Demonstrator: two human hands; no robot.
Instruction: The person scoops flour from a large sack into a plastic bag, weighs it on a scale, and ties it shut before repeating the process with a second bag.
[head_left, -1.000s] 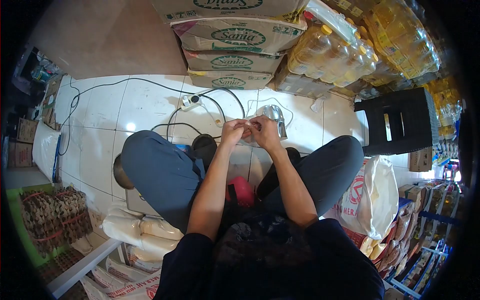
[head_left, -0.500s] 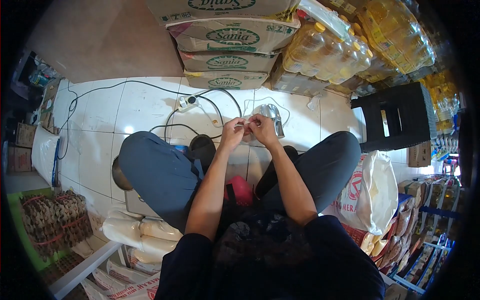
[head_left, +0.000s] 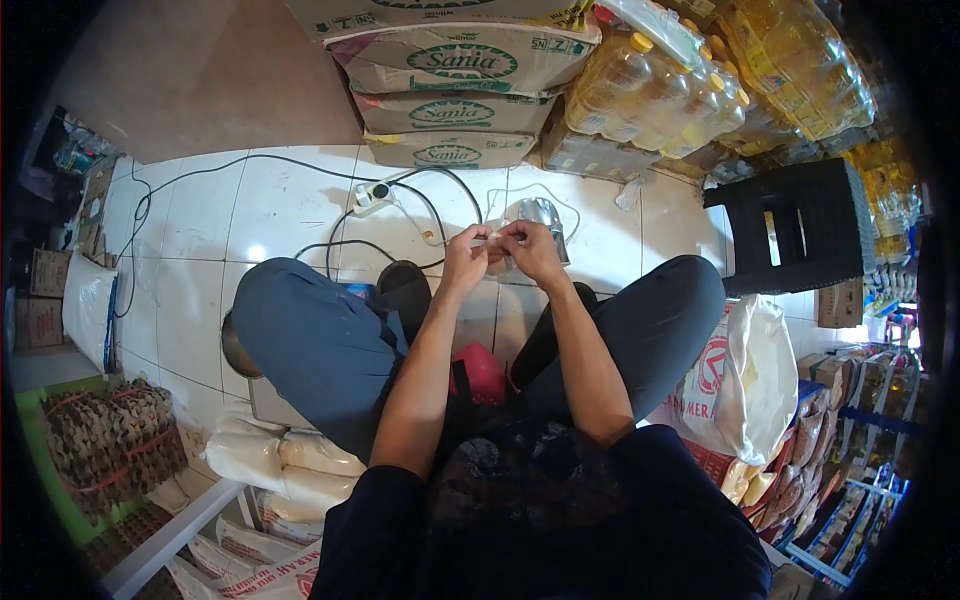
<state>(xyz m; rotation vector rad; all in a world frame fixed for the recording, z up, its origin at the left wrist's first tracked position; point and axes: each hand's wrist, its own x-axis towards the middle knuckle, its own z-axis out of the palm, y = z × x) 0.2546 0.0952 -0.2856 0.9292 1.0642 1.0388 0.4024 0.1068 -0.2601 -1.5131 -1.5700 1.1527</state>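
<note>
My left hand (head_left: 466,258) and my right hand (head_left: 530,252) meet over the tiled floor, between my knees. Their fingers are pinched together around a small, pale, see-through piece, perhaps thin plastic (head_left: 497,240), too small to make out clearly. Just beyond my right hand a shiny metal appliance (head_left: 543,215) sits on the floor with a thin grey cord. A white power strip (head_left: 372,198) with a black plug lies to the left of my hands, beside a looped black cable (head_left: 437,208).
Stacked cartons (head_left: 460,62) and bottle packs of yellow oil (head_left: 650,95) stand ahead. A black stool (head_left: 800,230) is at right, near a white sack (head_left: 750,380). Egg trays (head_left: 110,440) and filled bags (head_left: 285,460) lie at left. Something pink (head_left: 480,375) is between my legs.
Both hands stay together at the small piece, with slight finger movement. The view has shifted a little, and the cartons and floor items appear slightly higher.
</note>
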